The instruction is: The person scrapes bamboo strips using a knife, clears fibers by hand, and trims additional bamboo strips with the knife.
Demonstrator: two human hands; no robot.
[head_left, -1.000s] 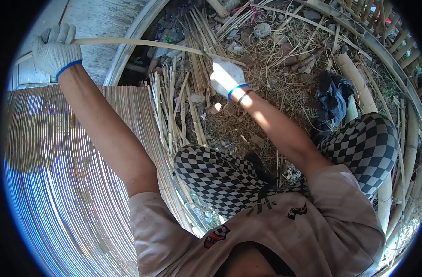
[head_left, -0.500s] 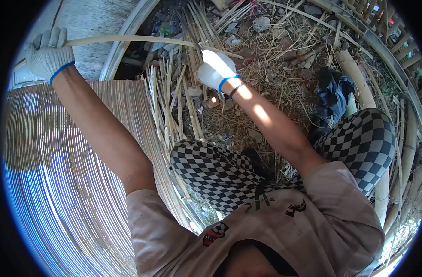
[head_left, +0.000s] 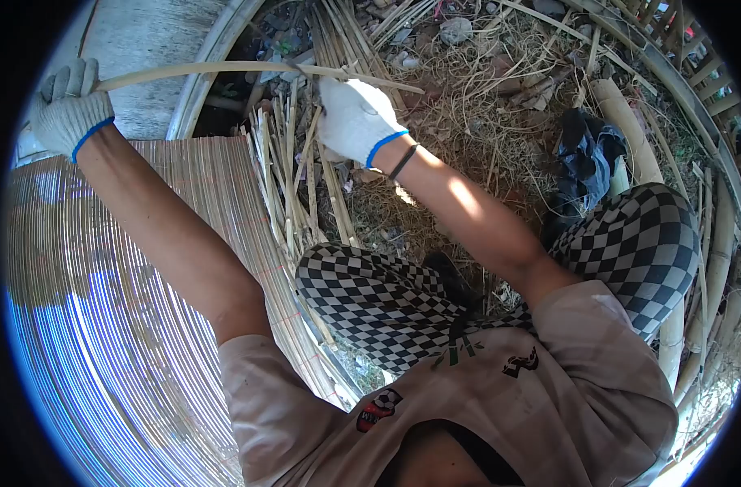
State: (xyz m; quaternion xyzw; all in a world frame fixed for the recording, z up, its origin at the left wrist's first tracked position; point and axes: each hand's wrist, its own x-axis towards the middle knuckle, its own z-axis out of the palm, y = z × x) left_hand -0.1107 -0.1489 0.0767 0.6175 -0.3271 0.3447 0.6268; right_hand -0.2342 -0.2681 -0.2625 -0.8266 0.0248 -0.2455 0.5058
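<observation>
At the upper left, my left hand [head_left: 72, 114] in a white knit glove is closed around one end of a pale bamboo strip [head_left: 200, 68]. The strip bows slightly and runs across to my right hand [head_left: 356, 120], also gloved, with its fingers closed. A thin dark blade, apparently a knife [head_left: 300, 70], shows at the strip beside the right fingers; the handle is hidden in the glove. Beyond this hand the strip's free end [head_left: 403, 85] sticks out to the right, with small splinters along it.
A slatted bamboo mat [head_left: 143, 235] spreads over the left side. Cut bamboo sticks [head_left: 285, 170] lie beside it. Shavings and debris [head_left: 484, 97] cover the ground. A dark plastic bag [head_left: 585, 158] and bamboo poles [head_left: 626, 130] are at the right, near my checkered knees [head_left: 370, 300].
My right hand has moved left along the strip with the knife, leaving more of the strip sticking out on its right. My left hand has shifted slightly left, still holding the strip.
</observation>
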